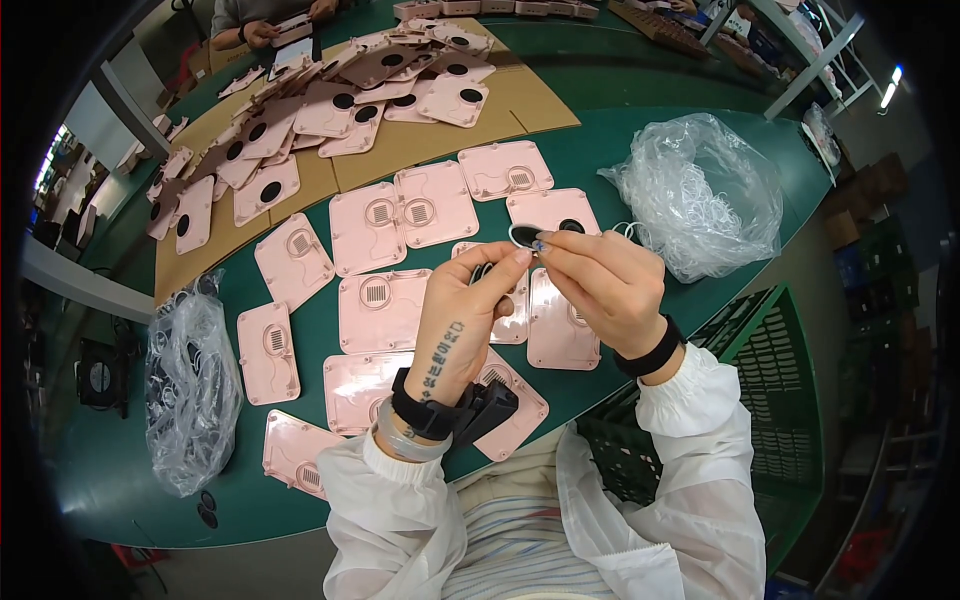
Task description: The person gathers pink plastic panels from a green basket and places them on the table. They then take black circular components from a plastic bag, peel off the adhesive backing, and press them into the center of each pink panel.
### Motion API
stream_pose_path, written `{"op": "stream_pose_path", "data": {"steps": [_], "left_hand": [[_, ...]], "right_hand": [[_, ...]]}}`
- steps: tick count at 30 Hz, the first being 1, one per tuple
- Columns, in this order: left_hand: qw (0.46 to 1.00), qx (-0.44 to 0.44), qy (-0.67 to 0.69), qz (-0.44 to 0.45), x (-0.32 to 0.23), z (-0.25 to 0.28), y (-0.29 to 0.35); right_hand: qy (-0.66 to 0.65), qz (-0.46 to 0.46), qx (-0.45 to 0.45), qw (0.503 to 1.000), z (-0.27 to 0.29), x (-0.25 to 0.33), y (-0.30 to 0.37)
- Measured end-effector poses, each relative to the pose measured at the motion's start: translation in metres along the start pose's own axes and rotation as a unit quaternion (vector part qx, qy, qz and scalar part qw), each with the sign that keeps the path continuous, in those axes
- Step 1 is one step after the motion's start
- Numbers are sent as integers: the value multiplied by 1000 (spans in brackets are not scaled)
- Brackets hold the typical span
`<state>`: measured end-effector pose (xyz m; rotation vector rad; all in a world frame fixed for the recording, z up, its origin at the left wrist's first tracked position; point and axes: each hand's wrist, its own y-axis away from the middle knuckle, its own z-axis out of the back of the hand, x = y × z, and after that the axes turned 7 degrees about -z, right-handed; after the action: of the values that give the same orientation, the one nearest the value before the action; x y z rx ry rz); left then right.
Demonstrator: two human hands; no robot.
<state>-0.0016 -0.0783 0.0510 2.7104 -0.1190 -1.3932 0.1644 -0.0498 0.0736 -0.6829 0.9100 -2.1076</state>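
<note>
Pinched between the fingertips of both hands, above the middle of the table, is a small round black disc with a white rim (524, 236). My left hand (462, 305) is closed, thumb and index finger on the disc's left side. More dark round pieces (482, 271) show in its curled fingers, partly hidden. From the right, my right hand (608, 285) meets the disc with thumb and forefinger. Below and around my hands lie flat pink plastic covers (375, 310), each with a slotted grille in a ring. On one cover (553, 210) just beyond the right hand sits a black disc (572, 227).
A clear bag of white rings (705, 190) stands at the right; another clear bag (193, 385) lies at the left. Pink covers with black discs (330, 107) are heaped on cardboard (530, 95). Loose dark discs (207, 508) lie front left. A green crate (775, 400) stands lower right. Another person's hand (262, 33) shows at the back.
</note>
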Motion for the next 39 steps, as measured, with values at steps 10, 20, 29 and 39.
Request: {"op": "stream_pose_path", "data": {"steps": [10,20,29,39], "left_hand": [[958,31,-248,-141,1,2,1],[936,48,-297,-185,3,2,-1],[872,58,-378,-307,6,6,-5],[915,22,-344,-211,3,6,-2]], "right_hand": [[-233,-304,98,919,0,2,6],[-271,-373,140,876,3,-4,7],[-250,-337,135,898,2,-4,8],[-167,-195,86,963,-3,6,6]]}}
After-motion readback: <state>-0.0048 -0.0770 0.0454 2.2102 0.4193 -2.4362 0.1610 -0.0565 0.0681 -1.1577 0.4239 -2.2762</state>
